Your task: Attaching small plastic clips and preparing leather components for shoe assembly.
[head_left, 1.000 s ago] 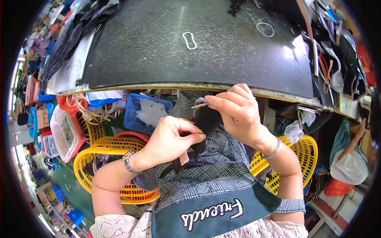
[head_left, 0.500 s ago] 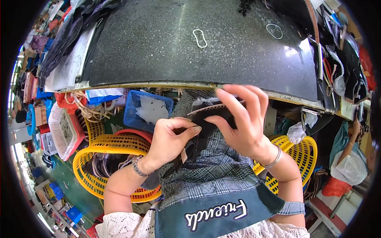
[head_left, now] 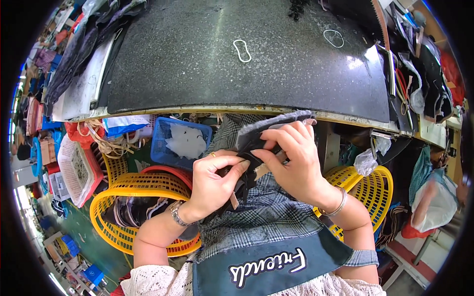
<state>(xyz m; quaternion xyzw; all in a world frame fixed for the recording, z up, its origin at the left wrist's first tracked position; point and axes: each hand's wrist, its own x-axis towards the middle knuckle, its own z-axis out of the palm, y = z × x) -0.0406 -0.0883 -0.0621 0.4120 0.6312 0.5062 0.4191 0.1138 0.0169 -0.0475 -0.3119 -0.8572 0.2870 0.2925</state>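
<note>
So the left hand is pinching a black fuzzy-edged piece and the right hand has its other side gripped, right above the checked apron, near the black worktable.

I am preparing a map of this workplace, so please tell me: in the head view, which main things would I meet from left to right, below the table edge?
White-and-red plastic basket, blue rectangular plastic basket, bare left hand, bare right hand, crumpled clear plastic bag, translucent white plastic bag.
</note>
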